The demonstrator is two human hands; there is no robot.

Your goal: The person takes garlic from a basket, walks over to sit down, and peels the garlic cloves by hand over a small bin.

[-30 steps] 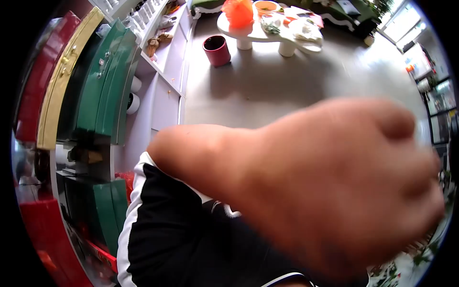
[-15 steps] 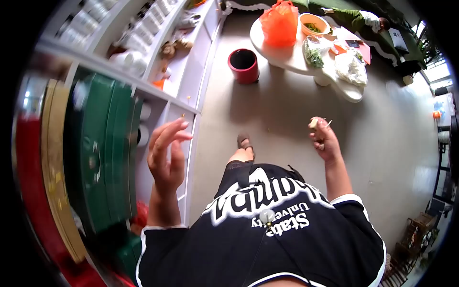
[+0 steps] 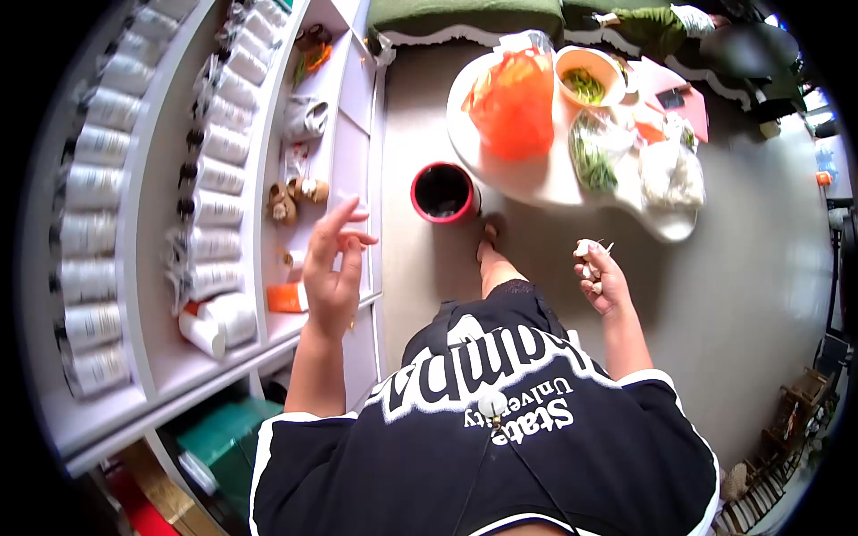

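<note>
My left hand (image 3: 336, 268) is raised beside the shelving, its fingers apart and nothing in it. On the right, my right hand (image 3: 604, 284) is closed around several small whitish pieces (image 3: 587, 270) that look like garlic cloves. Ahead stands a white table (image 3: 536, 183) bearing an orange-red plastic bag (image 3: 512, 107), a bowl of green vegetables (image 3: 585, 82), a clear bag of greens (image 3: 593, 156) and a white plastic bag (image 3: 670, 176). Neither hand touches the table.
A red bin (image 3: 444, 193) stands on the floor before the table. White shelves (image 3: 152, 214) with rows of wrapped white containers (image 3: 89, 232) line the left side. A person (image 3: 657, 25) lies on a green sofa (image 3: 465, 20) at the back. Wooden chairs (image 3: 760, 500) are at lower right.
The view has shifted toward the table and shelves. My left hand, large and close to the camera a second ago, is now lower beside the shelves. My right hand still holds the whitish pieces.
</note>
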